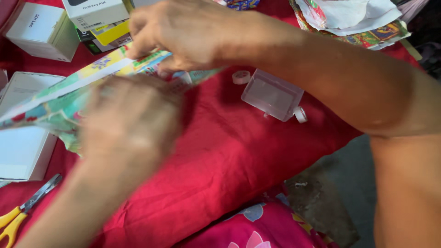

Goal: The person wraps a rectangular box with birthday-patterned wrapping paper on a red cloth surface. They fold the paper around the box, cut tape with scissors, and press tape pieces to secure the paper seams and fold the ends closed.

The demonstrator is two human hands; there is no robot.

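- Hands work over a red cloth [239, 151] that covers the whole surface, both on a sheet of colourful wrapping paper [69, 94].
- Right hand [183, 34] reaches in from the right, far side, and bends down over the paper's far edge; its fingers are curled, pinching the paper between thumb and fingertips.
- Left hand [131, 121] sits nearer, blurred, lying over the paper's middle; it touches the paper, but how far it is open or whether it grips cannot be told.
- Paper runs from the left edge toward the middle, tilted, its right end under the right hand, its body raised a little off the cloth.
- Clear plastic box [272, 95] lies on the cloth right of the hands, well apart from the paper.
- 2 small tape rolls flank that box: 1 [240, 76] just at its far-left corner, 1 [300, 114] at its near-right corner, touching or nearly so.
- White boxes stand at the left: 1 [43, 30] far left, 1 [20, 147] nearer, partly under the paper.
- Another white box [94, 11] stands at the far edge, stacked on a yellow one [110, 32].
- Scissors [20, 213] with yellow handles lie at the near-left corner.
- Crumpled paper scraps [353, 18] lie at the far right.
- Pink flowered fabric [262, 227] shows at the near edge.
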